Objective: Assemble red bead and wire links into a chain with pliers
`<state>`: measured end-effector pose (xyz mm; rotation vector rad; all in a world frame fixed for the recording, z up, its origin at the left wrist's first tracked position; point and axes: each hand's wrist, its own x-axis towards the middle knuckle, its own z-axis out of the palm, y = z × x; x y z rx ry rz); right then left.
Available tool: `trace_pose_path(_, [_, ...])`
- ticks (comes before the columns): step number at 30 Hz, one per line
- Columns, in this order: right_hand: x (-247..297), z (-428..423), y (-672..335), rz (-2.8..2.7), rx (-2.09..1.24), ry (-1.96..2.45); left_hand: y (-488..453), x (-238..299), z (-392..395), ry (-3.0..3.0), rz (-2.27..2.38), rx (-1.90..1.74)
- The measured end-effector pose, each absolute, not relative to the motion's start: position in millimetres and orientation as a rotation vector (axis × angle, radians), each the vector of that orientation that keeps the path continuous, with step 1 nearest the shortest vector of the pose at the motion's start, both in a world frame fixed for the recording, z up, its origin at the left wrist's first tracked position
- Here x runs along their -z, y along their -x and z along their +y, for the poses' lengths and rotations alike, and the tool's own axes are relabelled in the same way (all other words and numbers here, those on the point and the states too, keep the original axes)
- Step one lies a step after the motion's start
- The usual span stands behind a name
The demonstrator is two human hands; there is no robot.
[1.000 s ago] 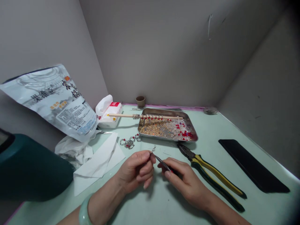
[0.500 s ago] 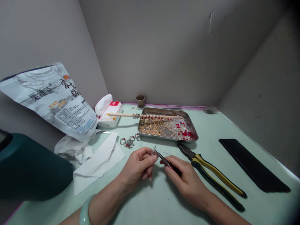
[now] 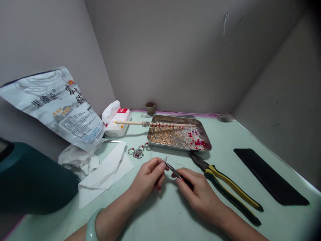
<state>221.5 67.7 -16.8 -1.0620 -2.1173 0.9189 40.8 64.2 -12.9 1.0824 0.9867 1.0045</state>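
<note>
My left hand (image 3: 149,175) pinches a small wire ring with clear beads (image 3: 166,158) between thumb and index finger. Its finer detail is too small to make out. My right hand (image 3: 197,190) is closed round slim dark-handled pliers (image 3: 177,173), whose tips touch the ring at my left fingertips. Beyond my left hand lie several beaded rings (image 3: 137,152) of silver wire with red beads. Behind both hands a metal tray (image 3: 179,149) holds gold, clear and red beads. Across it rests a wooden stick (image 3: 132,123) with beaded rings threaded on.
Large combination pliers (image 3: 225,184) lie right of my right hand, with a black flat case (image 3: 271,177) beyond. At left stand a dark green container (image 3: 37,180), a silver pouch (image 3: 62,110), folded paper (image 3: 105,174) and a tissue pack (image 3: 119,125). A small brown cup (image 3: 150,107) stands at the back.
The left thumb and fingers have shifted slightly on the ring, which now shows less. The plier tips have moved a little left and closer to the thumb.
</note>
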Motion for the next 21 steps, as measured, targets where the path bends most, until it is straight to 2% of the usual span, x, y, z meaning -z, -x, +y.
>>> trace_pose_path(8, [15.3,67.7,-221.1,-2.025,-1.182,1.026,-37.6,16.1,64.3,-0.893,0.777,-1.007])
trace_pose_path(15, [14.6,68.8,-222.8,-1.98,-1.12,1.064,-39.1,13.5,64.6,-0.912,0.771,-1.021])
trace_pose_path(21, [10.8,70.2,-223.4,-2.064,-0.967,1.099,-40.8,11.3,65.6,-1.033,1.007,-1.048])
